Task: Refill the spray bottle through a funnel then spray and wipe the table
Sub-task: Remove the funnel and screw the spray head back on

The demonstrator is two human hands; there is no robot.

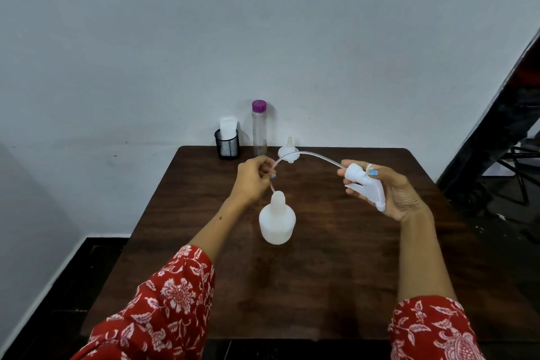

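Spray head (365, 184): gripped, right hand (394, 193), 3 o'clock. Dip tube (309, 155): pinched, left hand (251, 181). Risk: bowed tube springing past spray bottle (277, 221) neck, tipping it.

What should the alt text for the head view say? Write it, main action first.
A person's right hand holds a white spray head while the left hand pinches its clear dip tube over an open white bottle standing on a dark wooden table. A funnel, a purple-capped bottle and a mesh cup stand behind.
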